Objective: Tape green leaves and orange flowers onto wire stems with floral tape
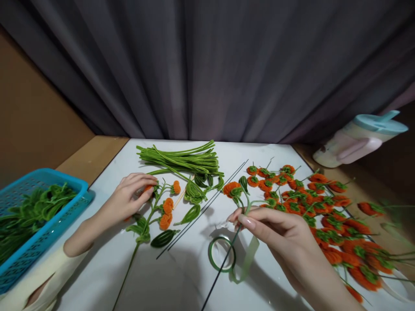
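My right hand (275, 229) pinches a thin dark stem wire (218, 276) with green pipe-cleaner stalks at its top, holding it upright off the table. An orange fuzzy flower (232, 189) and a small green leaf bud (243, 183) stand out above the fingers. A pale green strip of floral tape (249, 259) hangs below this hand, beside a green-rimmed tape roll (222, 255). On the left, a finished-looking flower sprig (142, 235) lies on the table. My left hand (129, 196) curls its fingers round an orange bloom (148, 188) at the sprig's upper end.
A bundle of green pipe cleaners (181, 159) lies at the back. Loose leaves (163, 238) and dark wires (207, 207) occupy the middle. Many orange flower heads (298, 194) spread over the right. A blue basket (82, 190) of green pieces stands left; a tumbler (353, 142) stands back right.
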The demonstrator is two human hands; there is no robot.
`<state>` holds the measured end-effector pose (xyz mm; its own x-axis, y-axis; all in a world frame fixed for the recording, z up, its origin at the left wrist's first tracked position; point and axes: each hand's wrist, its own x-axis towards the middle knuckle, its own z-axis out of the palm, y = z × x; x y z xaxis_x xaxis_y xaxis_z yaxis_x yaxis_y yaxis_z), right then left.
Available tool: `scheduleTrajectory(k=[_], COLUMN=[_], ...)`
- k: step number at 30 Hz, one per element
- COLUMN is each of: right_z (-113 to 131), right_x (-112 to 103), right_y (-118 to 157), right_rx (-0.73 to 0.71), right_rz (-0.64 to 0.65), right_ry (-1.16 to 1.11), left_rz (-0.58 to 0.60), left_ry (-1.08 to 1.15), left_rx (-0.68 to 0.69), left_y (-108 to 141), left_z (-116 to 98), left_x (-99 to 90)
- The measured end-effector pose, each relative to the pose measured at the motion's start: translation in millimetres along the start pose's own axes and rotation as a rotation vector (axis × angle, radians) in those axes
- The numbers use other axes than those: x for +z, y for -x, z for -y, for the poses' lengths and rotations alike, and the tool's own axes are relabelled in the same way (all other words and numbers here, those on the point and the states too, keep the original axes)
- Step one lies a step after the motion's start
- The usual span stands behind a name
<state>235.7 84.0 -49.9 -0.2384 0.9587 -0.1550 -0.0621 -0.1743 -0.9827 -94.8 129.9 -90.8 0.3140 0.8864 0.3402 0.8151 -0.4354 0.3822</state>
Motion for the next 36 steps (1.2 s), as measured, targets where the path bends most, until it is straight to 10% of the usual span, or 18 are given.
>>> scheduleTrajectory(k=[10,14,18,36], right_z=[3.7,7.9,14.0,19.8], right_x=[5.1,7.6,7.3,12.7], right_y=[5.2,12.5,17.5,23.6], right_rx=[-0.122,-0.136,-0.145,-0.090], right_rz=[0.006,0.070,0.134,0.154], right_ry=[0.010,-0.015,-0.043,0.056], left_rz=[0.311,0.444,0.554,0.432], left_ry=[0.530,0.924,1.126,1.178], left_rx=[-0.217,-0.353,-0.191,-0.289], left_y=[1.7,-37.6,-55.9,-47.9], left_z=[-126.4,-134.2,-137.6,-152.0], left_x=[-3.9,6.9,10.2,-10.2])
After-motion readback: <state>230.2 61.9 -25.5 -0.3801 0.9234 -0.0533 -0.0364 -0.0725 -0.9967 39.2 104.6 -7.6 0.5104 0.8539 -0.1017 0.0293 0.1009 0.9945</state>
